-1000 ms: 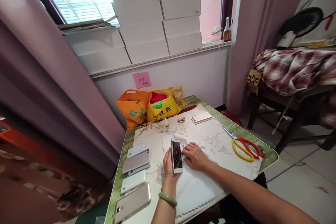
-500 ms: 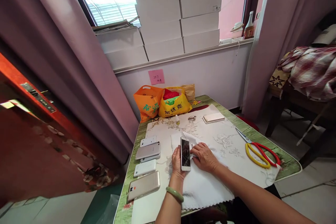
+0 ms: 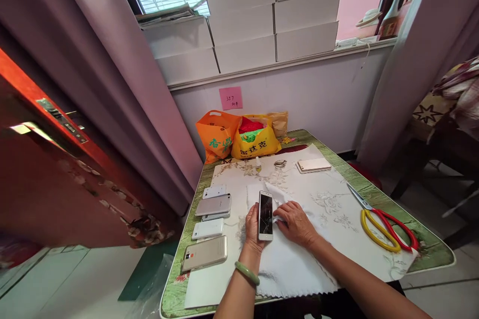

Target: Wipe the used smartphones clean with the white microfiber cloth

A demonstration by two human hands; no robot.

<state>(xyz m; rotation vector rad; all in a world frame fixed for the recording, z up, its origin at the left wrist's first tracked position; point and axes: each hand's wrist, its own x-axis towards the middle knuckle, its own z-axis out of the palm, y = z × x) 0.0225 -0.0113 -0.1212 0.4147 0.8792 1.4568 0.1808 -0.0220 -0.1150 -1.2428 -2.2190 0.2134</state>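
My left hand (image 3: 252, 229) is closed round a white phone (image 3: 266, 215) with a cracked dark screen, held upright over a white cloth (image 3: 292, 264). A green bangle (image 3: 247, 272) rings that wrist. My right hand (image 3: 297, 223) rests on the cloth just right of the phone, its fingers curled and pinching a fold of the cloth near the phone's edge.
Several phones (image 3: 209, 219) lie face down in a column at the table's left. Another phone (image 3: 313, 165) lies at the far side, red and yellow scissors (image 3: 385, 227) at the right. Orange and yellow bags (image 3: 239, 139) stand by the wall. White boxes (image 3: 273, 20) are stacked on the sill.
The view has swung left and down, so the table sits further right in the picture. Both hands keep their hold on the phone and cloth.
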